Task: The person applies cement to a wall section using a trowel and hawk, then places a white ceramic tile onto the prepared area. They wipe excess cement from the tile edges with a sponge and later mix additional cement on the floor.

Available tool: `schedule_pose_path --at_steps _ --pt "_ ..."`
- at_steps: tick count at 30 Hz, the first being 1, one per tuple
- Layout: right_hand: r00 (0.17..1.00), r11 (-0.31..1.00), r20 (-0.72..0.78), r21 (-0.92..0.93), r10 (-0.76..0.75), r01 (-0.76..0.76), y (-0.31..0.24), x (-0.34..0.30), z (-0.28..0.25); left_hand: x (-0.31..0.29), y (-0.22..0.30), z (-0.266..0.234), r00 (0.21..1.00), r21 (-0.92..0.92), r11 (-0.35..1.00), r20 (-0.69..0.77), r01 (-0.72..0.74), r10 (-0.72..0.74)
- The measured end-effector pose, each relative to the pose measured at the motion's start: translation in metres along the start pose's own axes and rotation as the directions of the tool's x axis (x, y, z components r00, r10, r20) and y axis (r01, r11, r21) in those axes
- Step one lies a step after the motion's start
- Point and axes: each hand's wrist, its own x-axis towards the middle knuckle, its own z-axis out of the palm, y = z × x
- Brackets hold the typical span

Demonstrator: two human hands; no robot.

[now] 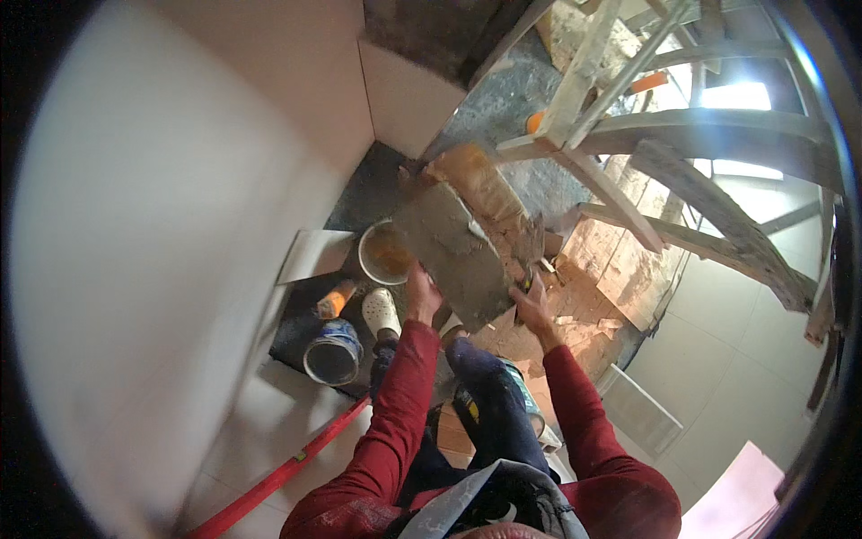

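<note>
A flat rectangular tile (453, 256), its upper face coated in grey mortar, is held tilted in front of my legs. My left hand (424, 295) grips its near left edge with closed fingers. At its right edge, my right hand (536, 304) is closed around the side. A small yellow-and-black piece shows by the right fingers; whether it is a tool's handle I cannot tell. Just left of the tile stands a round bucket (384, 253) with brownish contents. Brown cardboard (489, 193) lies beyond the tile's far edge, partly hidden by it.
A wooden scaffold frame (709, 135) rises at the right. On the left are a blue bucket (330, 357), an orange object (336, 300), a pale tile piece (314, 254) and a red spirit level (278, 476) near the light wall (180, 225). Another bucket (530, 404) stands beside my leg.
</note>
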Motion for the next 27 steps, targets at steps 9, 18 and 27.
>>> schedule_pose_path --at_steps 9,18,27 --pt "0.954 0.856 0.178 -0.424 -0.241 0.295 0.144 0.223 0.028 0.202 -0.078 -0.089 0.959 0.270 0.957 -0.227 -0.103 0.167" --pt "0.854 0.613 0.354 -0.594 -0.382 0.520 0.135 0.215 0.043 0.251 -0.097 -0.136 0.936 0.851 0.525 -0.208 0.031 0.282" --pt "0.871 0.607 0.360 -0.625 -0.334 0.491 0.152 0.256 0.054 0.189 -0.085 -0.113 0.961 0.514 0.834 -0.267 0.199 -0.064"
